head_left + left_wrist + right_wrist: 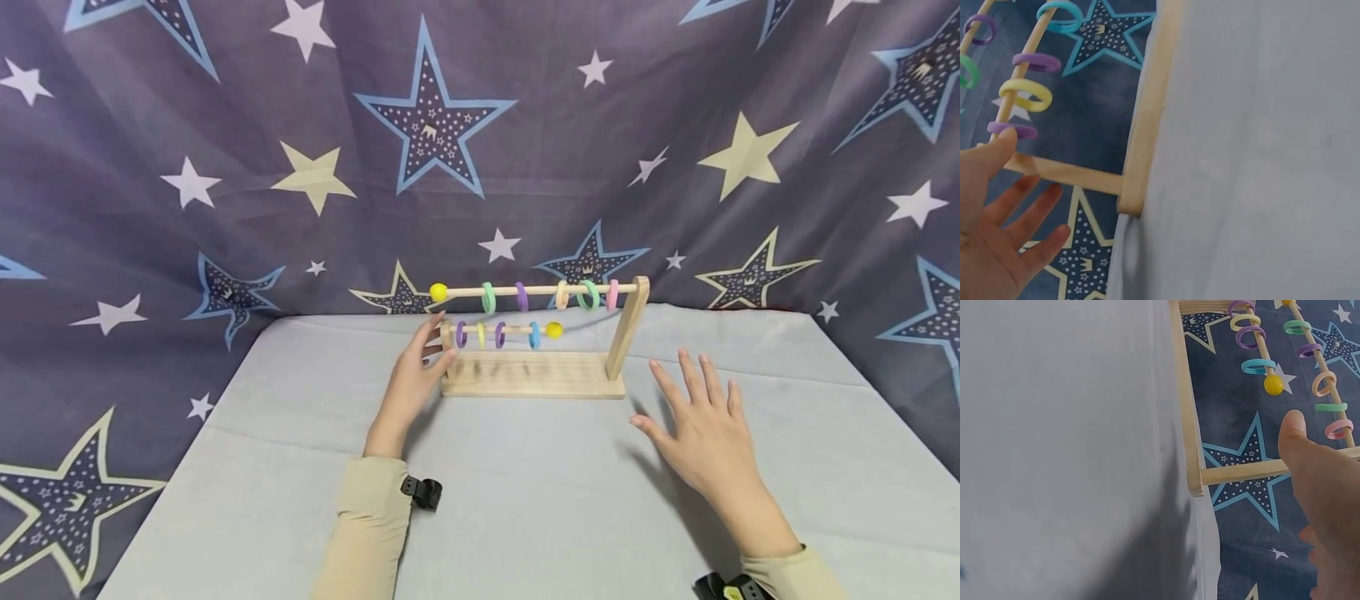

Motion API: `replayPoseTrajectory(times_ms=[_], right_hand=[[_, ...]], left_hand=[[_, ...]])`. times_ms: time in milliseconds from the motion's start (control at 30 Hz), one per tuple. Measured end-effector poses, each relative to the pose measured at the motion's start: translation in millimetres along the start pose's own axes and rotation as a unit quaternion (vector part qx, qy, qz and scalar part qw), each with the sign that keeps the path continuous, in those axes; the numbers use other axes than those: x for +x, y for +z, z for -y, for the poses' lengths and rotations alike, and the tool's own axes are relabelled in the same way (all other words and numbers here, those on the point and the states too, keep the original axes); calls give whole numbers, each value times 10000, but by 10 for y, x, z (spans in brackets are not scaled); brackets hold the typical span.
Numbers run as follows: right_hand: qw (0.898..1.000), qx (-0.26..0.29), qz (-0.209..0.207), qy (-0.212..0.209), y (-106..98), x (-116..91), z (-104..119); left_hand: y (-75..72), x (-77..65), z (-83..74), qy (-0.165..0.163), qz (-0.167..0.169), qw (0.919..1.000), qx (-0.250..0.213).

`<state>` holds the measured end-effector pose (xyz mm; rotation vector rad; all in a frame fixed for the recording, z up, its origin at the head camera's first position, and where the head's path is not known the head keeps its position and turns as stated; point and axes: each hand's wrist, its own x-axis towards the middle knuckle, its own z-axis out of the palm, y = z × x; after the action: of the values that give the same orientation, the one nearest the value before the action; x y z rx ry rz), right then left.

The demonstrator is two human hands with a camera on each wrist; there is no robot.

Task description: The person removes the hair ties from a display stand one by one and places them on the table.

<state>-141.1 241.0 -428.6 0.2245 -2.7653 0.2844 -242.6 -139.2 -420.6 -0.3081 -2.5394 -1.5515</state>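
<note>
A wooden rack [532, 375] stands on the table, with a long upper rod [536, 290] and a short lower rod [502, 331]. Each rod carries several coloured rings and ends in a yellow ball. My left hand [416, 375] lies against the rack's left end, fingers straight, touching the short post [1066, 175]; in the left wrist view the left hand [997, 231] is spread beside a purple ring [1013, 130]. My right hand [701, 425] hovers flat and spread to the right of the rack and holds nothing. The right hand [1329, 500] appears near the tall post [1272, 469].
A pale grey cloth covers the table [525, 500]. A dark star-patterned curtain [300, 167] hangs close behind the rack and down both sides. Black camera straps [422, 490] sit at my wrists.
</note>
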Motion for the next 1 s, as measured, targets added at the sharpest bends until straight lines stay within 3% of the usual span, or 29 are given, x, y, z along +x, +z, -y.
replayPoseTrajectory(times_ms=[300, 467, 633, 867, 1000], right_hand=[[9992, 190, -245, -260, -36, 34, 31], [9932, 453, -961, -467, -54, 51, 67], [9821, 743, -1605, -643, -67, 76, 135], [9741, 1185, -1768, -767, -56, 178, 250], [9737, 1299, -1728, -717, -42, 250, 316]], left_hand=[[65, 3, 24, -109, -356, 9993, 30], [81, -10, 4, -284, -336, 9989, 169], [90, -20, 3, -221, -367, 9989, 189], [91, -5, -35, 36, -528, 9985, 135], [95, -16, -49, 35, -567, 9981, -247]])
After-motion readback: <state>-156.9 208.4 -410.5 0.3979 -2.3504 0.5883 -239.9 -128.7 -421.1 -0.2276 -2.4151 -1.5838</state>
